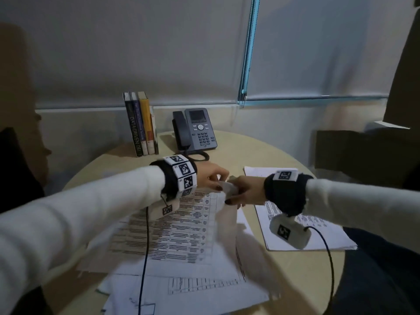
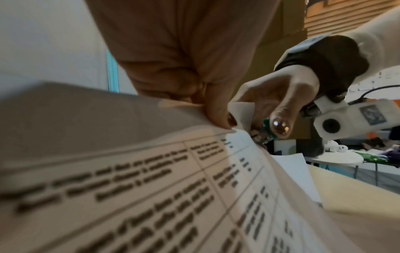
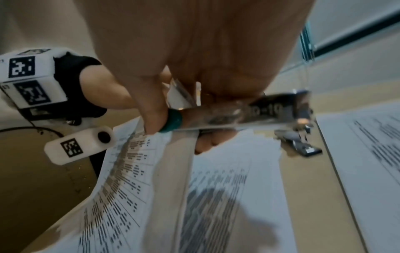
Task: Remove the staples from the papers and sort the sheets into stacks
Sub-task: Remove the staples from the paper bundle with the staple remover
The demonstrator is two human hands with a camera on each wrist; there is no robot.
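Over a round surface [image 1: 284,155], the left hand [image 1: 213,176] pinches the raised corner of a stapled packet [image 1: 181,223] — printed tables, pages bowed upward. The head view hides the tool; the right wrist view shows a metal stapler [image 3: 249,116] with a green end, clenched in the right hand [image 1: 247,189], its tip at that corner. Loose sheets [image 1: 204,292] lie beneath the packet, a stack [image 1: 318,235] to the right — phone [image 1: 200,130] and books [image 1: 141,123] behind.
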